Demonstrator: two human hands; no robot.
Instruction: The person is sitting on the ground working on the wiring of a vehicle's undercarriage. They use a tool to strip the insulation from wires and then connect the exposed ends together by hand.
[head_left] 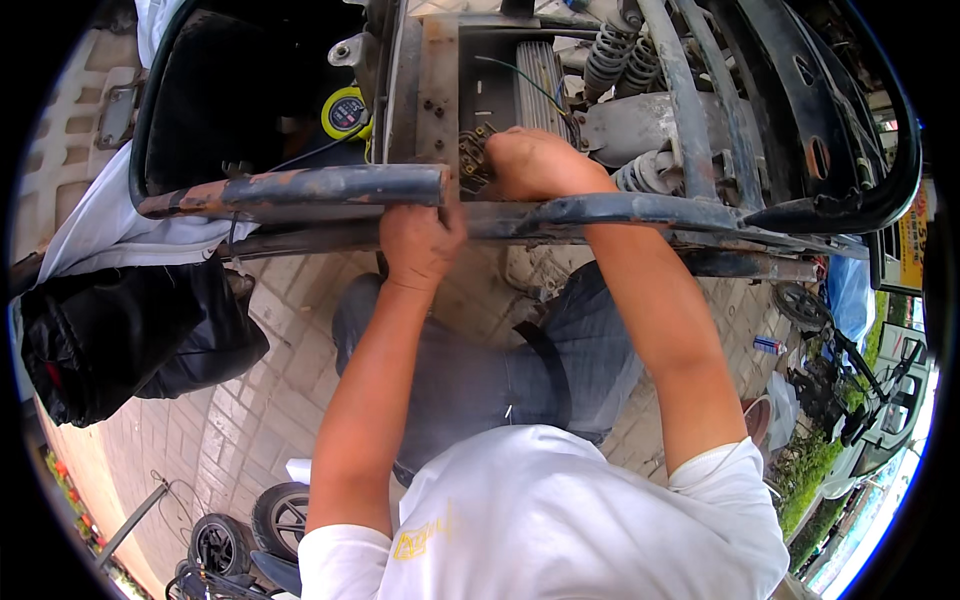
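Observation:
In front of me stands a vehicle's bare metal frame with a worn dark tube (pixel 330 186) along its near side. My left hand (pixel 418 240) is closed just below the tube's cut end, pressed up against the frame; its fingertips are hidden and slightly blurred. My right hand (pixel 540 165) reaches over the bent frame rail (pixel 610 210) with its fingers curled in. They are next to a small brownish part with metal terminals (pixel 474 160), beside a rusty upright plate (pixel 437 90). Whatever the fingers grip is hidden. A finned silver box (pixel 540 80) with thin wires lies beyond.
A yellow-rimmed round device (pixel 345 112) sits in the black compartment at left. Coil springs (pixel 610 60) stand at the far right of the frame. A black bag (pixel 120 340) hangs at left. Wheels (pixel 280 520) lie on the paving behind me; a small blue can (pixel 769 345) is at right.

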